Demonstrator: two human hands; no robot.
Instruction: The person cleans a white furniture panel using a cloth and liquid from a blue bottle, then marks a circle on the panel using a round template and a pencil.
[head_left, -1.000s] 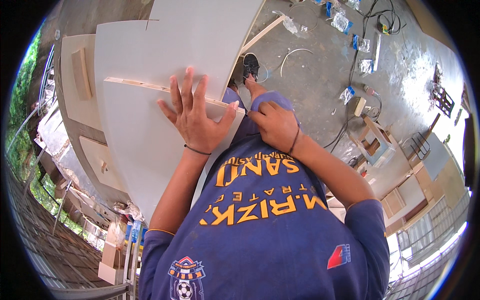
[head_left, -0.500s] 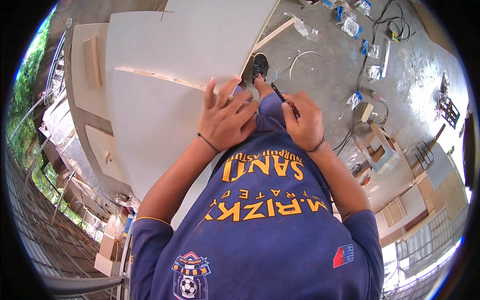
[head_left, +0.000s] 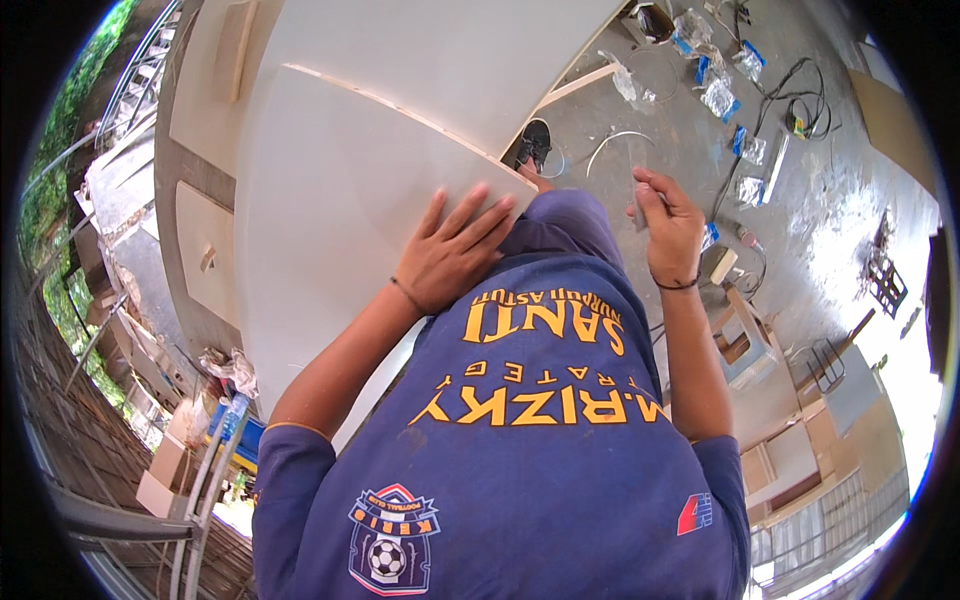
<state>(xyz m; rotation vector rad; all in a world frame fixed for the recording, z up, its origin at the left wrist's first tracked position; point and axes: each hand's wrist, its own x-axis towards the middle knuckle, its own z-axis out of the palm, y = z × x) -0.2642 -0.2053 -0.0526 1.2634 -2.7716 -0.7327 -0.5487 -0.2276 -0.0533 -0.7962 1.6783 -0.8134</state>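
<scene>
My left hand (head_left: pixel 455 245) lies flat on a large pale grey panel (head_left: pixel 350 190), fingers stretched toward its near right corner. A narrow light wood edge (head_left: pixel 400 112) runs across the panel and ends at that corner, just beyond my fingertips. Off the panel, above the floor to the right, my right hand (head_left: pixel 668 225) is closed around a thin, flat, grey blade-like tool (head_left: pixel 638 155). The tool is upright in the picture and partly covered by my fingers; its exact kind is unclear.
Foil pieces with blue tape (head_left: pixel 720 100) and a black cable (head_left: pixel 800 75) lie on the concrete floor (head_left: pixel 690 150). A wooden frame (head_left: pixel 740 340) stands at the right. Smaller boards (head_left: pixel 205 250) are at the left. My shoe (head_left: pixel 535 140) is beside the panel's corner.
My right hand has moved right, away from the panel's edge, taking the tool with it. My left hand has moved off the wood edge and flattened on the panel. The view has shifted.
</scene>
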